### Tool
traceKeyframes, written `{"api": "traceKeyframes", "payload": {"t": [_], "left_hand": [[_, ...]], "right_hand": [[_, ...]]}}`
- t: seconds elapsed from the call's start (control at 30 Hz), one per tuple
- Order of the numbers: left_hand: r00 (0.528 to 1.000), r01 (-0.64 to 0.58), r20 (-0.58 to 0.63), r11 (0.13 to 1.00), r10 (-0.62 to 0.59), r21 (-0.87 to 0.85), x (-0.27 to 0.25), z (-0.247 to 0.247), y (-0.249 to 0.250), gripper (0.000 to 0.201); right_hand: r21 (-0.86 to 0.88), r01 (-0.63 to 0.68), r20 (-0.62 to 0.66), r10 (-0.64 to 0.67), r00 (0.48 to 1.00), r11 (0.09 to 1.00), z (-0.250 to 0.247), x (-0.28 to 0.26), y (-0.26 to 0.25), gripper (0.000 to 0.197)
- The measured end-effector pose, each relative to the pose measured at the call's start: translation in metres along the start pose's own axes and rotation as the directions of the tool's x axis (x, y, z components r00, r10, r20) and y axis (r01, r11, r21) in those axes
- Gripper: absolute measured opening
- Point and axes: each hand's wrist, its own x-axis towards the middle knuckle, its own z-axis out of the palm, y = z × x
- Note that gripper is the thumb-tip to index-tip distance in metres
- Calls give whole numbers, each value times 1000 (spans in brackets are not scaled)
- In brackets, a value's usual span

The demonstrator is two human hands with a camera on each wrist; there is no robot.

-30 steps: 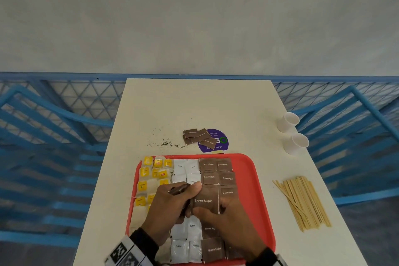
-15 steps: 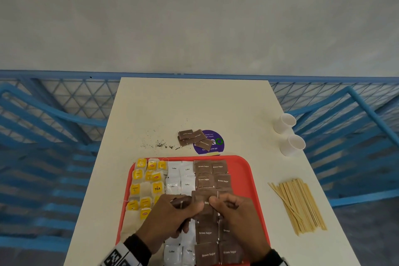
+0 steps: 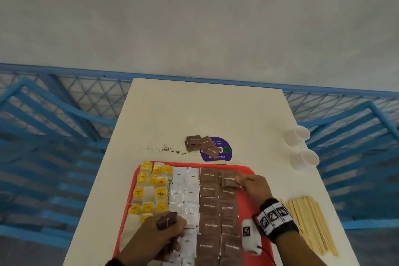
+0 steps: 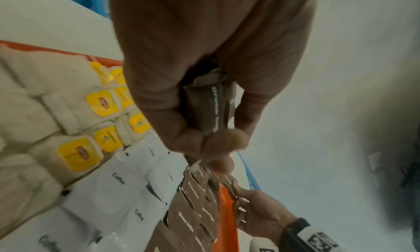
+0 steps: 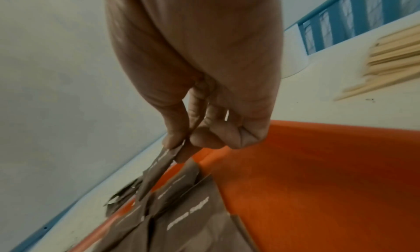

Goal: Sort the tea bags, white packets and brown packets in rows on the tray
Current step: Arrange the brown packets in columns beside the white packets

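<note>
A red tray (image 3: 248, 207) holds yellow-tagged tea bags (image 3: 151, 188) on the left, white coffee packets (image 3: 183, 192) in the middle and brown sugar packets (image 3: 210, 207) in two columns on the right. My right hand (image 3: 253, 187) pinches a brown packet (image 3: 230, 178) by its edge at the far right corner of the brown rows; the right wrist view shows that packet (image 5: 163, 159) between thumb and forefinger. My left hand (image 3: 164, 233) grips a small stack of brown packets (image 4: 213, 110) over the near white packets.
Several loose brown packets (image 3: 201, 144) lie on the table beyond the tray, by a purple sticker (image 3: 222, 151) and spilled tea grains (image 3: 166, 148). Two white cups (image 3: 301, 147) and a pile of wooden stirrers (image 3: 311, 224) sit to the right. Blue railings flank the table.
My right hand took a brown packet from beside the left hand and carried it away to the tray's far right corner. The left hand stayed near with its stack.
</note>
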Motion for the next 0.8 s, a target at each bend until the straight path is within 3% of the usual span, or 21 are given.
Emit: {"api": "traceKeyframes", "payload": {"t": [0.23,0.33,0.43,0.5,0.57,0.67,0.73,0.8], "left_hand": [[998,67,20,984,-64,-165,0,-6,-4,17],[994,95,70,962,-80,-257,0,-7,0,20],[985,110,161,923,-53,-368,-3,-10,6,26],[976,106,218,903,-14,-417,-6,-11,10,33],[959,96,280,893,35,-440,-7,-11,13,42],[927,72,364,911,89,-407,-9,-7,18,53],[896,52,428,932,114,-358,-11,-3,20,56],[869,33,480,955,117,-294,-15,2,23,53]], "right_hand": [[10,-52,-5,52,999,999,16,32,-1,12],[-89,-81,-143,68,987,993,19,29,-3,29],[-113,-20,-219,-6,976,993,17,8,-15,31],[-112,74,-162,-91,983,991,16,-17,-25,28],[-76,175,14,-174,985,982,18,-54,-39,22],[-5,276,374,-255,892,961,24,-119,-61,23],[45,307,439,-295,849,951,31,-147,-70,26],[91,313,386,-323,864,946,35,-159,-74,19]]}}
